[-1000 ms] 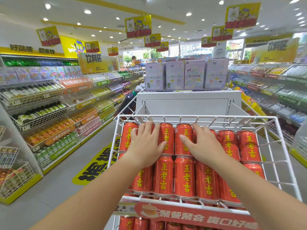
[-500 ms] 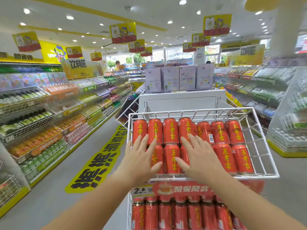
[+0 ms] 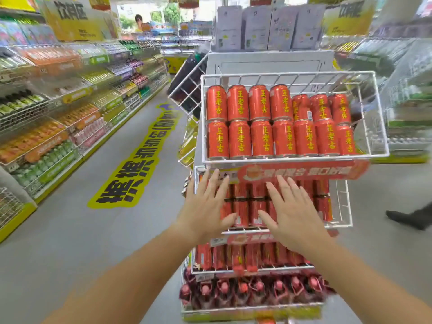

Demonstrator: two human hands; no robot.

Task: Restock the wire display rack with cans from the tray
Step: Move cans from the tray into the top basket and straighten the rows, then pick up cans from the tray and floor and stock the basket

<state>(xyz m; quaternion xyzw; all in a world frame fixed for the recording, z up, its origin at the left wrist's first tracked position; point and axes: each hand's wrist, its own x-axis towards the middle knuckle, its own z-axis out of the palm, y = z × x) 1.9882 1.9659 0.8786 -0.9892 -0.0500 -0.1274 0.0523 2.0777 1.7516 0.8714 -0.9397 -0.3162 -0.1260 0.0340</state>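
Observation:
A white wire display rack (image 3: 379,127) stands in front of me with several tiers. Its top basket holds two rows of red cans (image 3: 261,139) with yellow characters. A second basket (image 3: 343,206) below it also holds red cans, partly hidden by my hands. My left hand (image 3: 205,206) and my right hand (image 3: 292,213) hover side by side in front of that second tier, palms down, fingers spread, holding nothing. No tray is in view.
Long drink shelves (image 3: 58,108) line the left of the aisle. A yellow floor sticker (image 3: 133,169) lies on the grey floor. Dark pouches (image 3: 252,291) fill the rack's lowest tier. Another person's dark shoe (image 3: 406,216) is at the right. More shelving (image 3: 406,108) stands right.
My hands have come off the top basket's cans and dropped to the second tier. The view has pulled back and tilted down, showing the lower tiers.

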